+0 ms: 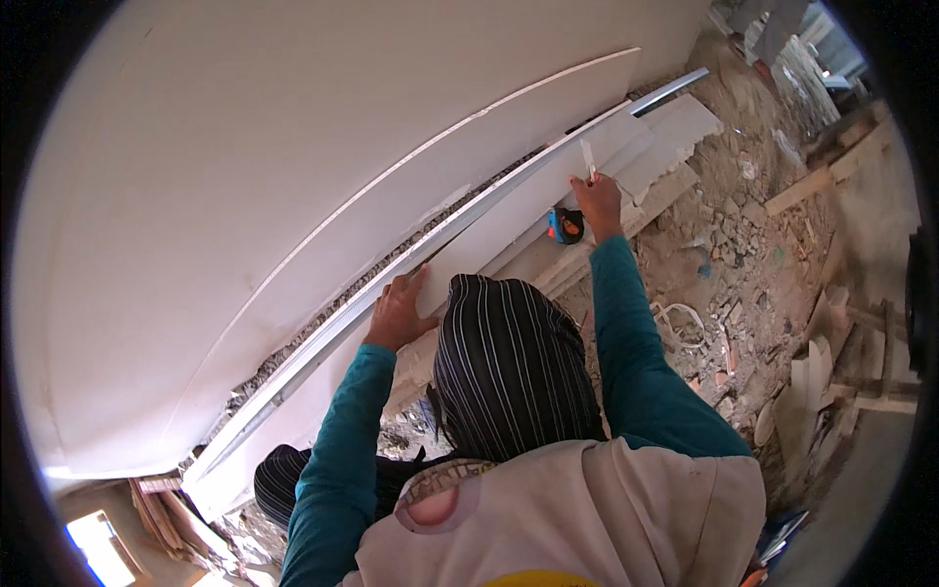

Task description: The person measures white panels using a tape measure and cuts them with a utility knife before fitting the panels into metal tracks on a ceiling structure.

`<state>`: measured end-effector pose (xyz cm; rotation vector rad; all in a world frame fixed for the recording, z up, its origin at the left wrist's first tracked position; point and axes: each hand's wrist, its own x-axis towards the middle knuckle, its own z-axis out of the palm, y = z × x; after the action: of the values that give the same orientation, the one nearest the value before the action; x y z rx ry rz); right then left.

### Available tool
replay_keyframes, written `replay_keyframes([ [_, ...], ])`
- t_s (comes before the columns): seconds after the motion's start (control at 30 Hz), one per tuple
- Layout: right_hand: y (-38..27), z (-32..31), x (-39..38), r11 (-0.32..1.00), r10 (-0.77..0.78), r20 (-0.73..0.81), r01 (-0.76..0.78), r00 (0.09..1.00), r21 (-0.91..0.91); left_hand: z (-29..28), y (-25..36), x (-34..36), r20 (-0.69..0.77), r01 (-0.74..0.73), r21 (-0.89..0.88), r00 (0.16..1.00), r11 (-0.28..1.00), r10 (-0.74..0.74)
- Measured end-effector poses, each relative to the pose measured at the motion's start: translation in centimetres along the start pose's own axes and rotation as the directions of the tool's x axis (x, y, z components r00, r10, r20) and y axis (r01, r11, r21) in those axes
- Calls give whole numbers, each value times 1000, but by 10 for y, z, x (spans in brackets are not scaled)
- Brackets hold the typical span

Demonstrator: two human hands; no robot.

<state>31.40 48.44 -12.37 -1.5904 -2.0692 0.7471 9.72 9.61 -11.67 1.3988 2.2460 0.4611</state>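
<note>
My left hand (396, 311) lies with fingers spread on a long white plasterboard strip (489, 238), its fingertips by the metal profile (669, 91) that runs along the strip. Farther right, my right hand (599, 203) is closed round a slim whitish tool (588, 157), which points up and away over the board. Its exact kind is too small to make out. Just left of that hand, a blue and orange tape measure (565, 226) sits at the near edge of the strip.
A large pale panel (293, 127) rises on the far side, with another sheet's edge curving across it. Rubble (729, 240) covers the ground at right, with a loop of white cord (682, 326), timber pieces (827, 181) and broken boards. My striped knee (514, 367) is close to the strip.
</note>
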Motion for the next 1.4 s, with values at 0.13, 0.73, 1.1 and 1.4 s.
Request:
replay_keyframes([
  [0.13,-27,1,-44,960,-278,306,259,911,104,8,-40,-7,-137,-117,57,983,991,124],
  [0.73,13,2,-85,958,-106,204,155,973,-240,-15,17,-22,-122,5,153,992,988,14],
  [1.1,-10,2,-65,826,-312,327,84,892,558,-37,46,6,-124,-48,-537,992,842,-22],
  [1.4,-218,-14,-150,886,-368,788,-71,493,458,-88,91,-11,-73,-70,-997,983,25,-166],
])
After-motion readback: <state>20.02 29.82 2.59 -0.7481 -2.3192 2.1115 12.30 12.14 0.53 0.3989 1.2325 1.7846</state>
